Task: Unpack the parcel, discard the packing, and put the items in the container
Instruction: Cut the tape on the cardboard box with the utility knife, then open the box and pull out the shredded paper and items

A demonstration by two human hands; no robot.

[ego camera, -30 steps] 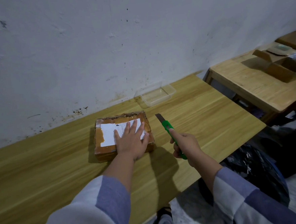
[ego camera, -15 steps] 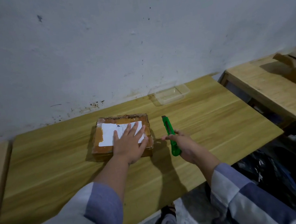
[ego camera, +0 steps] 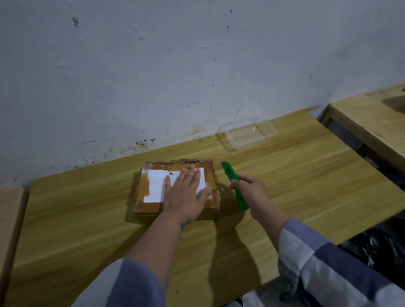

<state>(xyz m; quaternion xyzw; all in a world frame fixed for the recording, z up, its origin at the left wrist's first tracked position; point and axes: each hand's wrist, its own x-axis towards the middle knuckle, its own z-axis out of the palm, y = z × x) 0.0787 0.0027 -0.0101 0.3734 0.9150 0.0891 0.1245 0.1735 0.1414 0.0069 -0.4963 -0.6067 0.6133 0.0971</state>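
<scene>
The right hand [ego camera: 249, 188], gripping the green cutter [ego camera: 235, 187], has dropped beside the parcel [ego camera: 177, 188]; the left hand [ego camera: 185, 195] lies flat, pinning it; cutting seems imminent

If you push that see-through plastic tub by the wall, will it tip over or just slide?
Probably just slide: the clear tub is low and wide, sitting flat on the smooth wooden table. It looks empty and thin-walled, so likely very light and a bit bendy if squeezed.

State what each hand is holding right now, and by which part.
The right hand grips the green plastic utility knife around the middle of its handle. The left hand holds nothing; it lies flat on the taped brown cardboard parcel.
</scene>
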